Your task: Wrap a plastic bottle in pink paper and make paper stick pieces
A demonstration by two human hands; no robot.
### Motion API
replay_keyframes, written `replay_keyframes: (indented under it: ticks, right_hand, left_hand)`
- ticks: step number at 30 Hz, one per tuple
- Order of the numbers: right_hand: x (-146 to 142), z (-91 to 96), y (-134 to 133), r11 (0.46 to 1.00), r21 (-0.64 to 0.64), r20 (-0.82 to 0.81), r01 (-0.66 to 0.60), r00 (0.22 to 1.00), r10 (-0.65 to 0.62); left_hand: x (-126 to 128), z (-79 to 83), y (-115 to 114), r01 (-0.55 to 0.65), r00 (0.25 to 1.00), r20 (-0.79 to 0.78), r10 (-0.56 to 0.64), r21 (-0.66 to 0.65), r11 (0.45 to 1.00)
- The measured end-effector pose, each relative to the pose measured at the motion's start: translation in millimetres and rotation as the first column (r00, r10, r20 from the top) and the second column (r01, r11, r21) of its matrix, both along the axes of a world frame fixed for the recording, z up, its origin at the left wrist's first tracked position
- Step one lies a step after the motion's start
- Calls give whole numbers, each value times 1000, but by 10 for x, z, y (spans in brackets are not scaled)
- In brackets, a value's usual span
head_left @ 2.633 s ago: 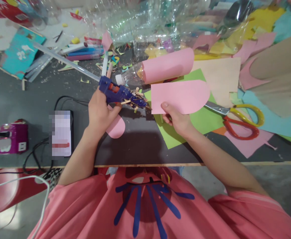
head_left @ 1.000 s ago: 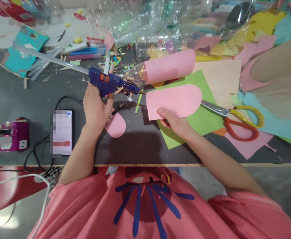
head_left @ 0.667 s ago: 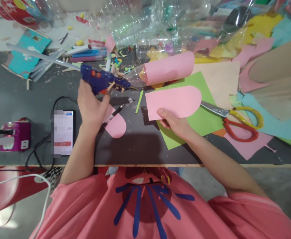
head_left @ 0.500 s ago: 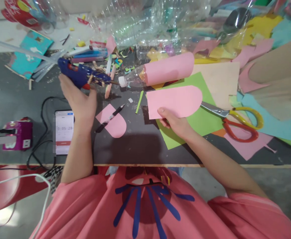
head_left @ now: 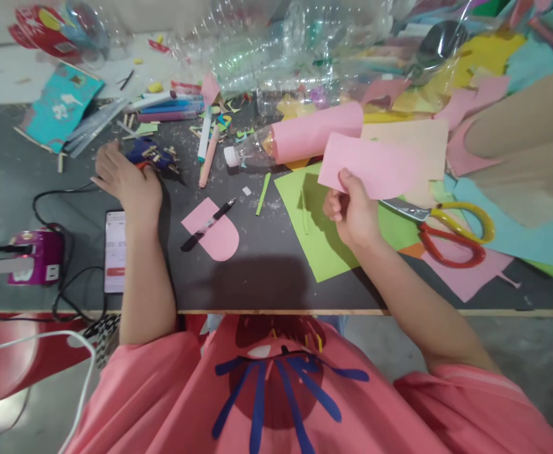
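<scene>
In my right hand (head_left: 356, 211), a pink paper cutout (head_left: 371, 164) is pinched between thumb and fingers, raised over the green paper (head_left: 326, 252). My left hand (head_left: 132, 186) lies beside a blue hot glue gun (head_left: 151, 151), its fingers stretched apart and its palm hiding part of the tool. A clear plastic bottle (head_left: 252, 146) with a white cap lies on its side, wrapped in pink paper (head_left: 316, 132). Between my hands a black pen (head_left: 210, 224) rests across a smaller rounded pink cutout (head_left: 222, 243).
Scissors (head_left: 446, 230) with yellow and red handles lie on paper at the right. Clear plastic bottles (head_left: 257, 50) crowd the back. Markers (head_left: 172, 107) and scraps lie behind the glue gun. A phone (head_left: 115, 252), a purple box (head_left: 34, 255) and black cables are at the left.
The pink cutout has moved right and up in my right hand, tilting. My left hand has shifted left, and the glue gun has turned and drawn back from the bottle cap.
</scene>
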State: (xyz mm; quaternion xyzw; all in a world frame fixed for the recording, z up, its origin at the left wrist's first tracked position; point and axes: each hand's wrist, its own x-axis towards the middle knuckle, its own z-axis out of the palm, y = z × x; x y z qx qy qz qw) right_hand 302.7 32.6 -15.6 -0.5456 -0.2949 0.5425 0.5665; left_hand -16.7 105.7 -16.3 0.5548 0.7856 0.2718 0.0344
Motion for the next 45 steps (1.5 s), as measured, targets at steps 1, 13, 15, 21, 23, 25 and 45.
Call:
replay_keyframes:
  ticks: [1, 13, 15, 21, 23, 25, 45]
  right_hand:
    - [4, 9, 12, 1000, 1, 4, 22, 1000, -22]
    - [34, -17, 35, 993, 24, 29, 117, 993, -118]
    - [40, -7, 41, 995, 15, 58, 94, 994, -95]
    - [35, -1, 47, 999, -19, 138, 26, 990, -23]
    - [29, -10, 45, 999, -22, 116, 27, 993, -25]
    - [23, -19, 42, 999, -21, 95, 28, 995, -25]
    - [-132, -82, -233, 933, -40, 89, -359, 928, 361]
  left_hand:
    - [2, 6, -3, 12, 1000, -6, -12, 16, 1000]
    - [1380, 155, -553, 968, 137, -71, -988, -204, 149]
    - [1529, 82, -595, 968, 79, -92, -993, -229, 98]
    - [1602, 105, -537, 969, 26, -190, -981, -237, 72]
    - [1574, 135, -523, 967, 8, -222, -975, -248, 65]
    - [1537, 142, -520, 963, 37, -201, -979, -256, 89]
    - [1294, 49, -568, 570, -79, 997, 25, 25, 821]
